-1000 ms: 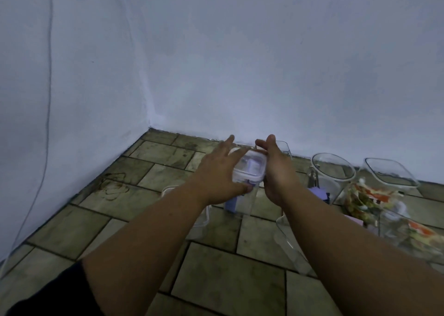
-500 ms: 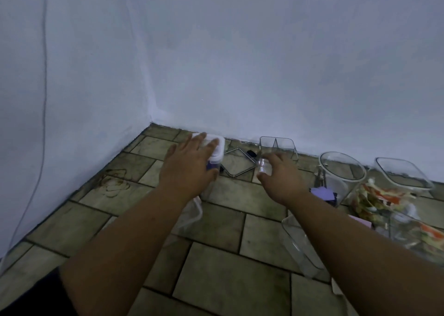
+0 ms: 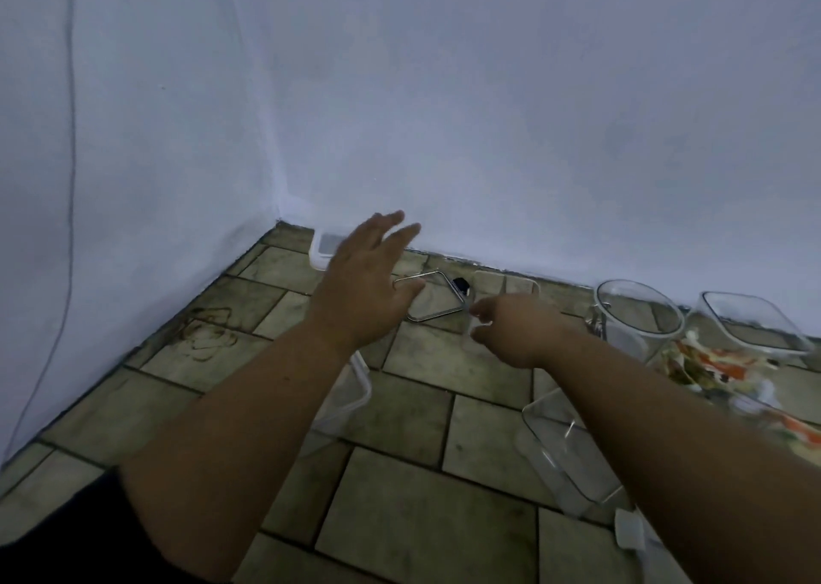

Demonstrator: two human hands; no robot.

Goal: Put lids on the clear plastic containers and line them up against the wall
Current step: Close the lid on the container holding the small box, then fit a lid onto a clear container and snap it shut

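Head view: by the white wall [image 3: 488, 116] sits the small lidded clear plastic box [image 3: 324, 248], the left hand [image 3: 364, 290] open near it, while the right hand [image 3: 515, 330] pinches a thin clear plastic lid [image 3: 465, 333], likely for another box.

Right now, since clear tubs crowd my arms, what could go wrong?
The open left hand hovers by the lidded container at the wall; a sweep could knock it out of line. The right forearm crosses above a clear container on the floor and might bump it. The right hand pinches a thin clear piece that may slip.
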